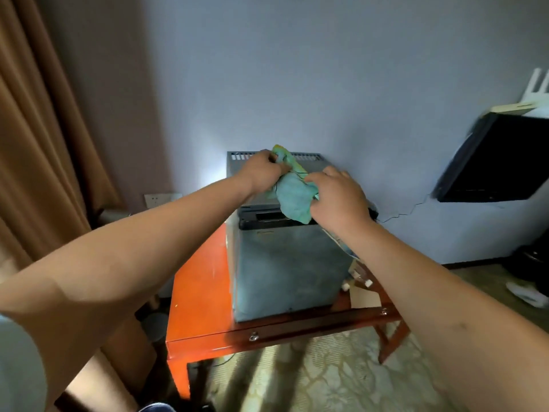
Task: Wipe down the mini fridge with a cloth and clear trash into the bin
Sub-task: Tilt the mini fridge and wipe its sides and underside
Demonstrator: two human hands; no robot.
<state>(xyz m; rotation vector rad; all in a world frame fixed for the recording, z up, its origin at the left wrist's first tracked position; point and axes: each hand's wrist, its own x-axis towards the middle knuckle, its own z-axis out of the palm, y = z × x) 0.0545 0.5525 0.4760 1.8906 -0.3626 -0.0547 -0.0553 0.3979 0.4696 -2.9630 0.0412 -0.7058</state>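
Note:
A grey mini fridge (285, 269) stands on an orange low table (199, 298), its door shut and a vent grille along its back top edge. Above the fridge top, both hands hold a teal cloth (294, 197) that hangs crumpled over the front top edge. My left hand (263, 171) grips its upper end near the grille. My right hand (338, 197) grips its lower right side. No bin is clearly visible.
Brown curtains (44, 144) hang at the left. A black wall-mounted screen (493, 162) is at the right, with a cable (401, 212) running along the wall. White items (528, 292) lie on the carpet at right. Small white objects (356, 278) sit beside the fridge.

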